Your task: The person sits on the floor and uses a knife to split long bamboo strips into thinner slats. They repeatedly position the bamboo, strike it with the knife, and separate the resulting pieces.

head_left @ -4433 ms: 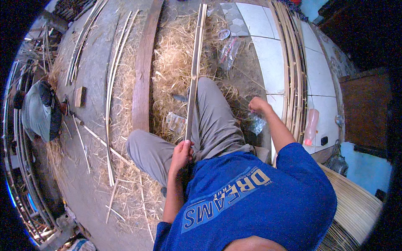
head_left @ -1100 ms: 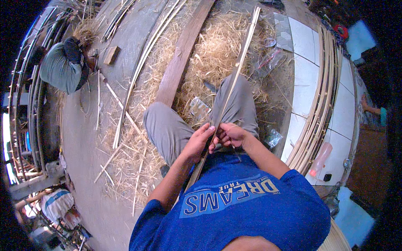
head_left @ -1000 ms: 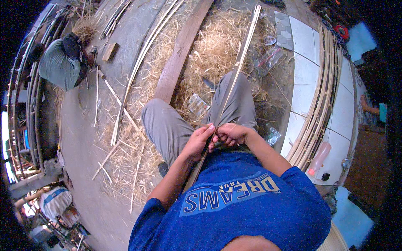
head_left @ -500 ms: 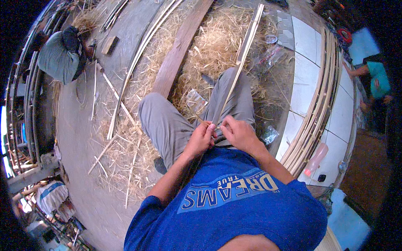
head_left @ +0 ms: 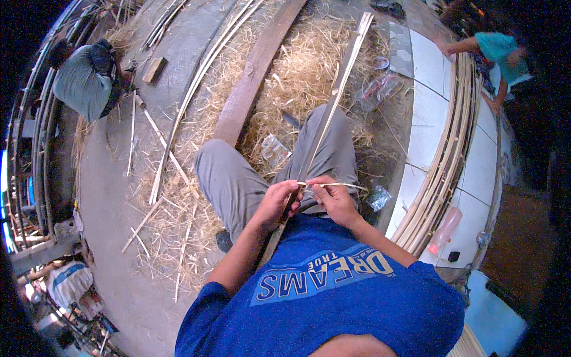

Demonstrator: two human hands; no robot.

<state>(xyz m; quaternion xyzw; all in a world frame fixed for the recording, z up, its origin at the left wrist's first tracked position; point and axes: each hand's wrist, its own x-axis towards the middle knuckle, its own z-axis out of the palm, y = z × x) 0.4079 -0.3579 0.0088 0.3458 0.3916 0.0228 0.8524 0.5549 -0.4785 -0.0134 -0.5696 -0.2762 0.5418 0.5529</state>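
Across my lap and over my right thigh runs a narrow bundle of long bamboo strips (head_left: 335, 95), dark on one side and pale on the other. My left hand (head_left: 277, 203) is closed around it near my belly. Beside it, my right hand (head_left: 334, 201) pinches a thin pale tie strip (head_left: 350, 185) against the bundle. The strip's tail sticks out to the right past my fingers. Just how it passes around the bundle is hidden by my fingertips.
Loose shavings (head_left: 309, 59) cover the floor around a brown plank (head_left: 256, 71). Long bamboo lengths (head_left: 446, 154) lie on white tiles at right, beside a pink bottle (head_left: 447, 229). One person crouches at far left (head_left: 86, 83); another in teal (head_left: 502, 50) reaches in at upper right.
My right hand has turned and shifted slightly right and down, and the thin strip's tail now shows beyond it. The person in teal has moved farther up the right side.
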